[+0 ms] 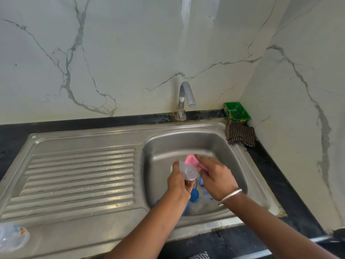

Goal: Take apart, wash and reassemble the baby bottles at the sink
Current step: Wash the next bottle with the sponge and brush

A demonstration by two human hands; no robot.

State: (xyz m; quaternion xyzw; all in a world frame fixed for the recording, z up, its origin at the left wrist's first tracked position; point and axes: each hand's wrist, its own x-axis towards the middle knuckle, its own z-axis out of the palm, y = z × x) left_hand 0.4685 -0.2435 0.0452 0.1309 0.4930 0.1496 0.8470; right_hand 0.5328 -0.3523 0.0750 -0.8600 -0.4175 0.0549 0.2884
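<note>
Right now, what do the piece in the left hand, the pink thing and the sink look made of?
Clear bottle cap, gripped by the left hand: looks like rigid translucent plastic, glossy; the hand shows through it.
Pink scrubber, held by the right hand: soft sponge or cloth, matte; can't tell which.
Sink: probably stainless steel, brushed, with streaked reflections.

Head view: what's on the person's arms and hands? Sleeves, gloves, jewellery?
Both forearms are bare as far as the frame shows: no sleeves and no gloves. The left hand has nothing on it or on its wrist. The right hand shows no rings; its wrist carries one thin, smooth silver metal bangle. No watch, markings or bandages are visible on either arm.
</note>
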